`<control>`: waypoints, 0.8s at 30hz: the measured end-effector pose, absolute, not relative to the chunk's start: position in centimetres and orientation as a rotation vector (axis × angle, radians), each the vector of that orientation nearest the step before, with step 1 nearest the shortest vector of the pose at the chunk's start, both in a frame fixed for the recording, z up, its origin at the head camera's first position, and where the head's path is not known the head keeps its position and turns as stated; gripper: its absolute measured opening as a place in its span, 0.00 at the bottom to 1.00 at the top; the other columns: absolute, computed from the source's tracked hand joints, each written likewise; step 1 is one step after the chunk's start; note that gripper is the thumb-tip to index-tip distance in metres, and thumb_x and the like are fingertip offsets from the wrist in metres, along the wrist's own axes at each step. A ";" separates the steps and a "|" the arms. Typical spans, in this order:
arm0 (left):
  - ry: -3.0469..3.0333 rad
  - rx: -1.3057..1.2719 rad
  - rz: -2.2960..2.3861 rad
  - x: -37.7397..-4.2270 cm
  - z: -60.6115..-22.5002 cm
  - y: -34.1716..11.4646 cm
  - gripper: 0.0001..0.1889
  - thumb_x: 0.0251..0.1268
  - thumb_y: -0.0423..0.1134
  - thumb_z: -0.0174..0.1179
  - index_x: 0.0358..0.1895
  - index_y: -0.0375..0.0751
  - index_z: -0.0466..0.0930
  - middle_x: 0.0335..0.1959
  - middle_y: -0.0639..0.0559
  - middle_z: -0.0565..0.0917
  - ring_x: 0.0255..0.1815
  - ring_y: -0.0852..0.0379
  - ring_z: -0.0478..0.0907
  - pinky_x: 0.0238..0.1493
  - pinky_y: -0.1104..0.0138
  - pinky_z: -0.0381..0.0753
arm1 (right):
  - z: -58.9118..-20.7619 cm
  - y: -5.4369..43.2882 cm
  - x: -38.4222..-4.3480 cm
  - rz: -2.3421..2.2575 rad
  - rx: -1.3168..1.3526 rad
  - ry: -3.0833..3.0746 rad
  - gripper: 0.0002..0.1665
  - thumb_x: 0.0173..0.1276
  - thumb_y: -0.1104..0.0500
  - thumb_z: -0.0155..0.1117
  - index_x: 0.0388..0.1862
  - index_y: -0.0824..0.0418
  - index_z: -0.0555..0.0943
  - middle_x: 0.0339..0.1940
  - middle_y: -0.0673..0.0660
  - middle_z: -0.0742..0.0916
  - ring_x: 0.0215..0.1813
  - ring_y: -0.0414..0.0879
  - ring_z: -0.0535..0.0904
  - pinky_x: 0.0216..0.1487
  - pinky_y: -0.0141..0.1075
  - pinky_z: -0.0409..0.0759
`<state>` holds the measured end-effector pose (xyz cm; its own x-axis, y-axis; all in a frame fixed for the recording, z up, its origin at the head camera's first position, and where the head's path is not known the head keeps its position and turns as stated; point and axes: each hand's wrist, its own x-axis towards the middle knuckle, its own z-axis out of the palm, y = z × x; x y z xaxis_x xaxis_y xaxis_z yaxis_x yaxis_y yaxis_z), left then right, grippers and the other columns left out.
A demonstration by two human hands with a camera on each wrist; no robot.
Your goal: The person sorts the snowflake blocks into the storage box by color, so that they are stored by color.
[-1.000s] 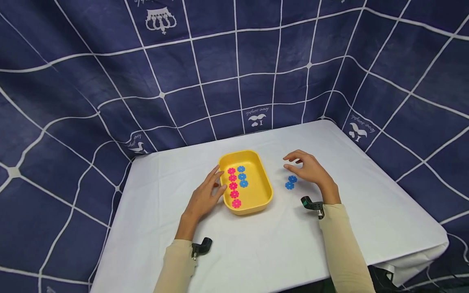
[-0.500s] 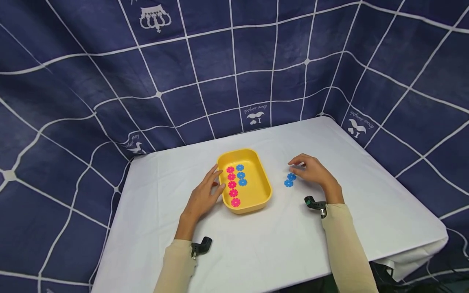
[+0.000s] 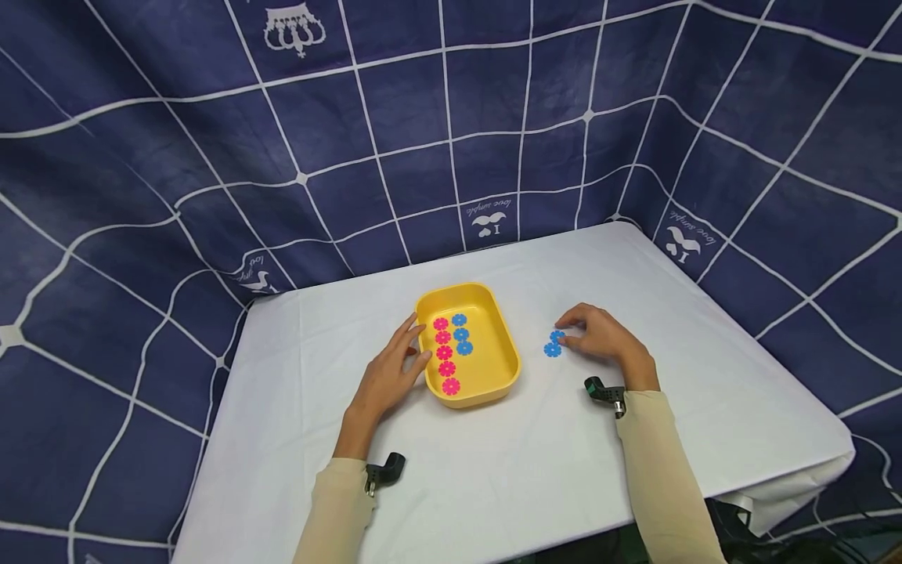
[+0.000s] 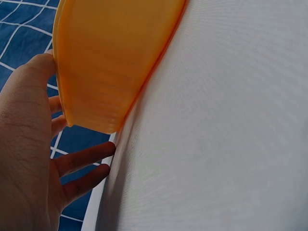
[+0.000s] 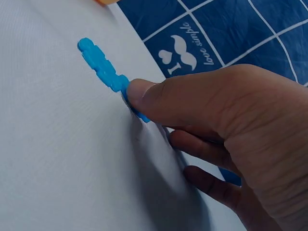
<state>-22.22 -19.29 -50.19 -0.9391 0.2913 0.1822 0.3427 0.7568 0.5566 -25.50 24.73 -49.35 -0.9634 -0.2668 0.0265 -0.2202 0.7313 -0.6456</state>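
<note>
A yellow plastic tray (image 3: 489, 352) stands on the white table. My left hand (image 3: 384, 380) rests at its left rim with loosely bent fingers. In the left wrist view the thumb lies along the tray's edge (image 4: 61, 86), and two fingers stretch out below. Inside the tray, pink snowflake building discs (image 3: 443, 352) form a column, beside a shorter column of blue ones (image 3: 461, 334). Right of the tray lie two blue snowflake discs (image 3: 553, 349), edge to edge. My right hand (image 3: 602, 337) pinches the farther one (image 5: 134, 109) between thumb and index finger; the index fingertip is hidden in the right wrist view.
The white cloth-covered table (image 3: 451, 486) carries the tray and discs. Behind and beside it hang dark blue curtains (image 3: 416, 172) with white grid lines. Small wrist cameras (image 3: 386, 470) are strapped at both sleeves.
My right hand has come down and its thumb and index finger have closed on the farther blue disc. The left hand stays at the tray rim. The head view has shifted slightly.
</note>
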 end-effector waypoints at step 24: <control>-2.856 -0.527 -0.950 -21.9 -50.1 -19.6 0.32 0.81 0.62 0.56 0.83 0.63 0.66 0.88 0.72 0.53 0.63 0.54 0.83 0.64 0.42 0.81 | -50.8 24.3 -25.6 -1.092 -0.404 2.923 0.16 0.68 0.53 0.80 0.50 0.60 0.91 0.58 0.60 0.87 0.66 0.61 0.79 0.73 0.62 0.73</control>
